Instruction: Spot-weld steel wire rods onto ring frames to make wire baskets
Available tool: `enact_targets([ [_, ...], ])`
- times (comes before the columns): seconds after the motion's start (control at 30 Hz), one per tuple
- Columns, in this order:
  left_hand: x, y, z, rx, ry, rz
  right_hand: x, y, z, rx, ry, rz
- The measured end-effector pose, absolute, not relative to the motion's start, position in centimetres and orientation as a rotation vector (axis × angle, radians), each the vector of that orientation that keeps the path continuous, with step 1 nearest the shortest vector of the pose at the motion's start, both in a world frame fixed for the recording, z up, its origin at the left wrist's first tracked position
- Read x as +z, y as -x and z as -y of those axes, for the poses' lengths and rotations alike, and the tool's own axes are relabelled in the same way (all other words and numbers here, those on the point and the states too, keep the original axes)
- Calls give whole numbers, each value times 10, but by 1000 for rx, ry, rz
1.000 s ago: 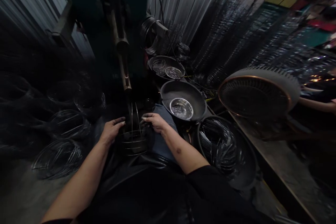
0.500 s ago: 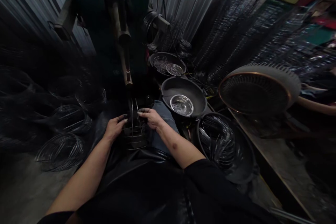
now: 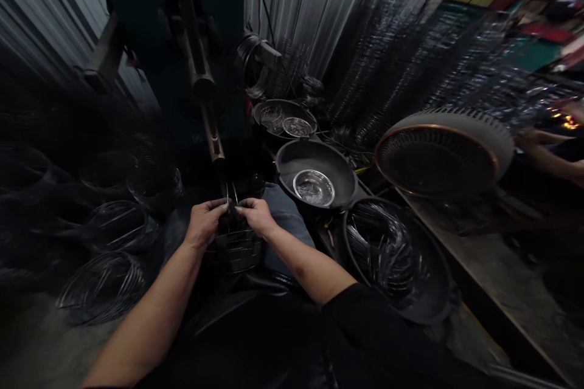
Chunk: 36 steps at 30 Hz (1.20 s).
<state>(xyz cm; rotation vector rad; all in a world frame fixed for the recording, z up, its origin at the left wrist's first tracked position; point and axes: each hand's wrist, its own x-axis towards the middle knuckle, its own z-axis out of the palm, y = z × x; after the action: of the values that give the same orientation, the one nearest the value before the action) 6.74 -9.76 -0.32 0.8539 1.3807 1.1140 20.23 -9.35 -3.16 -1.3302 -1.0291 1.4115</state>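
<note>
My left hand (image 3: pixel 204 223) is closed in a pinch on one upright of a thin wire frame (image 3: pixel 241 249). Facing it, my right hand (image 3: pixel 258 217) pinches the frame's other upright, thumb against fingers. The two uprights rise between my fingertips, and the frame's curved cross wires hang below, over my dark apron. Just above the wire ends stands the metal electrode (image 3: pixel 216 149) of a dark green machine (image 3: pixel 223 24). Shadow hides where the uprights end, so I cannot tell whether they touch the machine.
Steel bowls (image 3: pixel 314 188) sit in black pans (image 3: pixel 285 155) on my right, near a tub (image 3: pixel 440 279) of bundled wire (image 3: pixel 383 249). A round fan (image 3: pixel 438 155) stands beyond. Wire coils (image 3: pixel 103 289) lie left. At far right, another person's arm (image 3: pixel 554 158) shows near orange sparks.
Both hands have come closer together around the uprights, and the wire frame sits slightly lower in view. The camera view has shifted a little. Orange sparks now show at the far right.
</note>
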Motion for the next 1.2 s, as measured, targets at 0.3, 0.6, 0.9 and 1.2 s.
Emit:
enact_targets([
  [0.3, 16, -68, 102, 1044, -985, -1483, -20, -206, 105, 1374, 1329, 1195],
  [0.6, 60, -64, 87, 910, -1442, -1714, 9, -200, 151, 1138, 1035, 1889],
  [0.9, 90, -54, 118, 999, -1694, -1476, 53, -253, 85, 469, 1174, 1863],
  [1.2, 89, -32, 103, 1265, -2287, -1445, 66, -242, 74, 491, 1012, 1906],
])
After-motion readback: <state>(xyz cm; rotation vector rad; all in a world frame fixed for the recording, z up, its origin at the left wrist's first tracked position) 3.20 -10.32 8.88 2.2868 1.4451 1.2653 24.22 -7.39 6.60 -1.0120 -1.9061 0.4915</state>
